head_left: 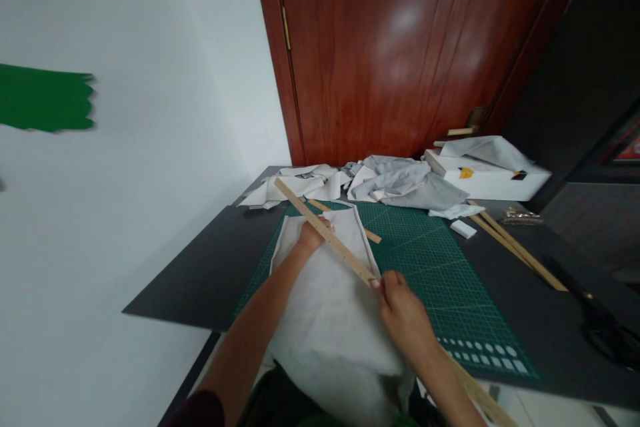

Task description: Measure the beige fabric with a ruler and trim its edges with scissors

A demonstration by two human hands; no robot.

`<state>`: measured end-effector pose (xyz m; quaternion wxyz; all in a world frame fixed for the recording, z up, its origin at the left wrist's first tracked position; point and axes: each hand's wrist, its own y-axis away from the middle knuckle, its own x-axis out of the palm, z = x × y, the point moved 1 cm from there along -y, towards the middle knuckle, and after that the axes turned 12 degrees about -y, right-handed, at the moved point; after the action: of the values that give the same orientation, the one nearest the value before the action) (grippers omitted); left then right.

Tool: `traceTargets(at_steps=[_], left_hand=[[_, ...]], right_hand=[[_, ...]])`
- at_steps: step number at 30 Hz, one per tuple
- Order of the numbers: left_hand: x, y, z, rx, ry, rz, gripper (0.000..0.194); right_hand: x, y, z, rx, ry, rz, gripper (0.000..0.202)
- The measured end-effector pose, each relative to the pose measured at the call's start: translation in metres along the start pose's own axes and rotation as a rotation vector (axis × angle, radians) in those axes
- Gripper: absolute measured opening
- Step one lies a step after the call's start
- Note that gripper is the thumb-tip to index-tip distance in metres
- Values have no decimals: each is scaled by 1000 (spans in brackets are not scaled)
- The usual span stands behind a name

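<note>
A wooden ruler [345, 252] slants across a light grey-white cloth piece [330, 307] with folded edges. My right hand [403, 310] pinches the ruler's near end between thumb and fingers, at the cloth's right edge. Near the far edge of the cloth is my left hand [311, 235], its fingers curled on the fabric and partly hidden behind the ruler. The cloth hangs over the table's front edge towards my lap. A second wooden strip [373, 235] pokes out from beneath the cloth on the right.
A green cutting mat [425, 260] lies under the work on a dark table [200, 260]. Crumpled fabric [395, 177] and a white box [493, 177] line the back. On the right are long wooden strips [520, 250], a small white block [463, 229] and black scissors [603, 330].
</note>
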<state>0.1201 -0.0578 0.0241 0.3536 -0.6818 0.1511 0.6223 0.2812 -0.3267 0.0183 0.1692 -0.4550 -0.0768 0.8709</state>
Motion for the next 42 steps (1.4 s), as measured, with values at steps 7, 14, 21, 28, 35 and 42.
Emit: traceTargets(at_steps=[7,14,21,28,35,42], left_hand=[[11,71,11,90,-88,53,46],[-9,134,17,-113,-232,54,47],[-47,213,9,-3,-241,20,43],[-49,233,5,11,-220,146,59],[-17,144,22,57,-130,165,56],[6,61,33,64,-24,71,50]], right_hand=[[24,-1,3,27,63,122,27],[25,-1,10,-4,156,166,51],[24,-7,4,6,200,182,52],[17,-24,-8,64,210,175,56],[2,-61,-43,197,258,94,62],[-3,-107,-78,282,279,16,60]])
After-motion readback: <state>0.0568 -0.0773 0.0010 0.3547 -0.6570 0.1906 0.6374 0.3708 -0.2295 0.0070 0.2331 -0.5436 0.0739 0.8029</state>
